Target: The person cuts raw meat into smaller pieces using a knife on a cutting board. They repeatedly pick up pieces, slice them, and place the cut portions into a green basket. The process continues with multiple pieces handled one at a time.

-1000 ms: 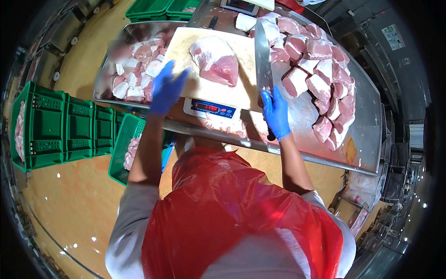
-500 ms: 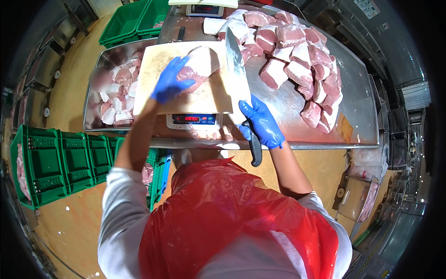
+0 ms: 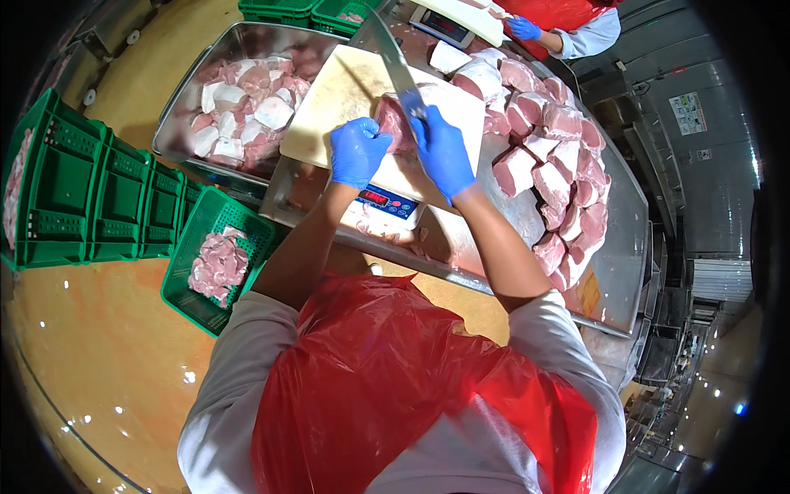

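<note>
A piece of pork (image 3: 393, 123), pink with a white fat side, lies on a white cutting board (image 3: 333, 103). My left hand (image 3: 360, 152), in a blue glove, is closed with curled fingers against the pork's near left edge. Gripped in my right hand (image 3: 443, 155), also blue-gloved, is a large knife (image 3: 390, 62). Its broad blade points up and away to the left, over the pork; the handle is hidden by the hand. Beneath the board, a scale (image 3: 388, 203) shows a lit red display.
Many pork chunks (image 3: 564, 169) are heaped on the steel table (image 3: 617, 272) to the right. At left stands a metal tub (image 3: 177, 111) of cut pieces. A green crate (image 3: 177, 284) with trimmings stands below it. A co-worker's gloved hand (image 3: 524, 28) appears at the far right, near a second scale (image 3: 442, 29).
The view has turned, so the table sits tilted. My left hand has curled from spread fingers to closed. The knife has come from the board's right side to above the pork.
</note>
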Available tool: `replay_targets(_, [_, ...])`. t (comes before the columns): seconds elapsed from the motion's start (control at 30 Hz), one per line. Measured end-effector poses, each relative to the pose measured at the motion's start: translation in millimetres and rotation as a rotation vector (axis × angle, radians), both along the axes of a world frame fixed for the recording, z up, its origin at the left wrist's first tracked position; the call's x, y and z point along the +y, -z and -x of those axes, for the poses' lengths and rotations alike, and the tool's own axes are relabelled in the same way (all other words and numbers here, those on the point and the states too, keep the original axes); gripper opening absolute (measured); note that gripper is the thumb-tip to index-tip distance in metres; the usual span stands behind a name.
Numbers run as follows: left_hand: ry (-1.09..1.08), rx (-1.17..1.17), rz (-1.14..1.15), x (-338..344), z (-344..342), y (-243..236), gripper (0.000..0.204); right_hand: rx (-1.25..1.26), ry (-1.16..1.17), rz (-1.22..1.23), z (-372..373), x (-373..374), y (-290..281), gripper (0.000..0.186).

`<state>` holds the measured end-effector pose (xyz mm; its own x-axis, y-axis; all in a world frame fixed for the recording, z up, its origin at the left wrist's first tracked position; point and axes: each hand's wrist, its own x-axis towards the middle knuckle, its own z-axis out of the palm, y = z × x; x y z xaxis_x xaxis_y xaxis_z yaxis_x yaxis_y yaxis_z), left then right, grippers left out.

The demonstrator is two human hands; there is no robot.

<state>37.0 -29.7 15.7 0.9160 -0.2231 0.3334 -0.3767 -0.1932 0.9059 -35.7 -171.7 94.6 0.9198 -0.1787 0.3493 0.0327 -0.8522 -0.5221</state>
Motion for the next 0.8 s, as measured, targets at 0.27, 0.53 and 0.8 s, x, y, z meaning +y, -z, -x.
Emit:
replay_targets(0.27, [-0.001,-0.021,0.049,17,7,7,0.023,0.412,-0.009,0.184,67,-9,35,0.022])
replay_targets(0.53, [-0.160,-0.174,0.062,70,-7,5,0.015,0.869,0.082,0.448,196,-48,-73,0.013])
replay_targets(0.8, [0.038,-0.340,-0.334,-14,63,-26,0.034,0.018,0.031,0.240,77,-24,-28,0.013])
